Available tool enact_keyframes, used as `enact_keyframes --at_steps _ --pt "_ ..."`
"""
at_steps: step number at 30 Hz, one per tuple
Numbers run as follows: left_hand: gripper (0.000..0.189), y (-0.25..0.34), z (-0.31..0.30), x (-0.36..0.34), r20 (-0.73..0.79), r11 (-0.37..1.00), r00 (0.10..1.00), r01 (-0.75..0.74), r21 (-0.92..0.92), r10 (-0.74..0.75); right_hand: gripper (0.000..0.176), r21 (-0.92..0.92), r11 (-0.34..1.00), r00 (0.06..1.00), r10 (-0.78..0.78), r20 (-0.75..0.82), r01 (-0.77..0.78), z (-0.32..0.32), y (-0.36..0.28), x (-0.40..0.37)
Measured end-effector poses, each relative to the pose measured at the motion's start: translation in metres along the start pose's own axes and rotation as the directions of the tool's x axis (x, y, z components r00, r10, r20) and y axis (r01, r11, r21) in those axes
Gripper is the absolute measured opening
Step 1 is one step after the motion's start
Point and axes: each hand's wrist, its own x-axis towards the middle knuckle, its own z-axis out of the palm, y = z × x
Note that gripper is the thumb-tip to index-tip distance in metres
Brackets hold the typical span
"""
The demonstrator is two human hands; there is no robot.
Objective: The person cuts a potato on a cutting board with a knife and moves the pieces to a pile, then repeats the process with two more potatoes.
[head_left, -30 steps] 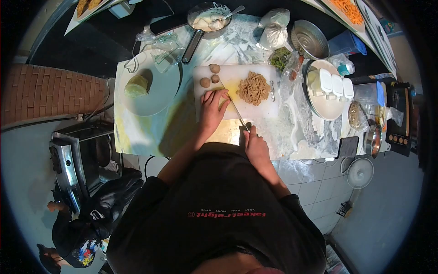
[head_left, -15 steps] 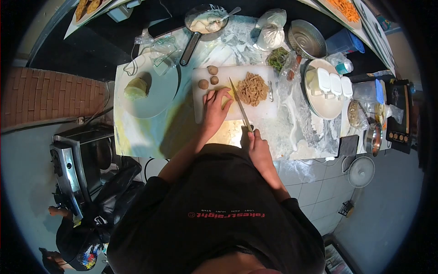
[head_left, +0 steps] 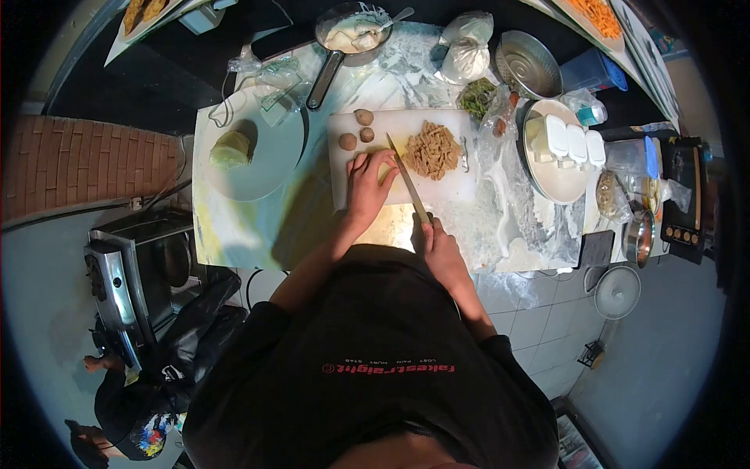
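On a white cutting board (head_left: 341,168), my left hand (head_left: 369,184) presses a pale yellow piece of food (head_left: 384,167) with its fingers curled over it. My right hand (head_left: 439,247) grips the handle of a long knife (head_left: 408,182), whose blade lies just right of my left fingertips, against the piece. Several round brown items (head_left: 348,141) rest at the board's upper left. A pile of light brown cut strips (head_left: 433,150) is right of the blade.
Left is a round plate (head_left: 269,176) with a pale green vegetable (head_left: 230,148). Behind stand a pan (head_left: 354,39), a bag of white powder (head_left: 466,61) and a metal bowl (head_left: 528,66). Lidded containers (head_left: 576,144) sit right. Another person (head_left: 133,414) is at lower left.
The knife has shifted slightly left and upward with my right hand, its blade now closer to my left fingers. My left hand has barely moved.
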Motion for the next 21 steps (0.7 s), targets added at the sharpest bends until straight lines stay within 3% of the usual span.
enact_keyframes --at_steps 13,21 --pt "0.033 0.000 -0.001 -0.001 -0.012 0.999 0.999 -0.039 0.017 0.040 0.037 -0.018 0.999 0.996 0.038 -0.084 -0.040 0.003 0.002 0.010" --pt "0.033 -0.001 -0.001 -0.002 -0.020 0.998 0.999 -0.044 0.040 0.045 0.038 0.014 1.000 1.000 -0.010 -0.024 0.010 0.004 -0.005 0.005"
